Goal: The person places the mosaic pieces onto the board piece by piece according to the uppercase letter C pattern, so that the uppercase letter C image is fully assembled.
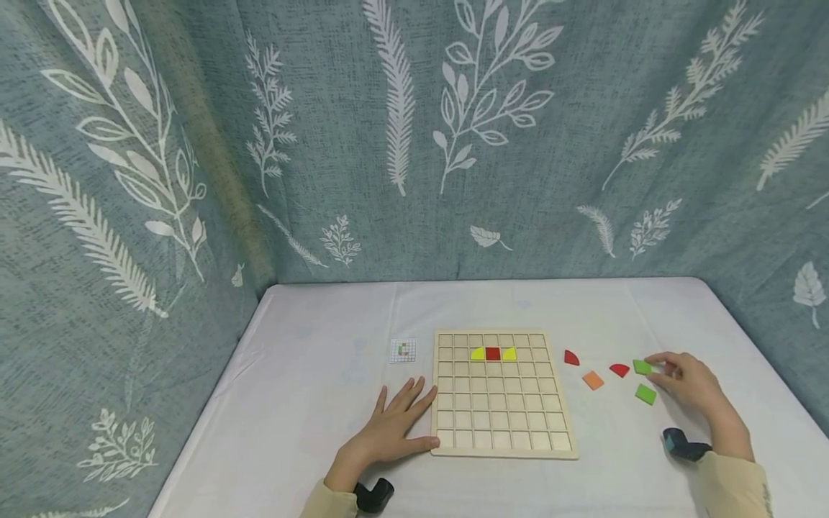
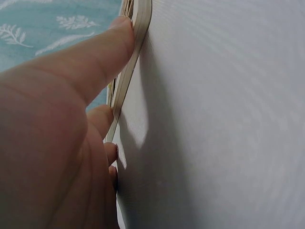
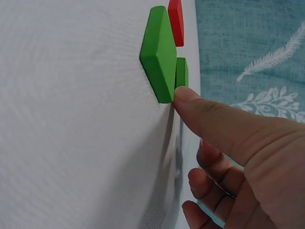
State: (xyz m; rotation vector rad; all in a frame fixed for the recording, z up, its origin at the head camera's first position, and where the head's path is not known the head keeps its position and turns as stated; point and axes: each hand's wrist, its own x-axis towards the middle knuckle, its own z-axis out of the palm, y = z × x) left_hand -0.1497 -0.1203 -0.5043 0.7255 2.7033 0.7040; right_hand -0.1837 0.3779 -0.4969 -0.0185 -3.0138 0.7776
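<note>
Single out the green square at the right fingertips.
The upper green square in the head view, with the right hand at its edge; the lower green square lies apart.

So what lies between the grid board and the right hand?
The head view shows two red quarter-circles, an orange square and two green squares in that stretch, the farther green one touching the right hand.
</note>
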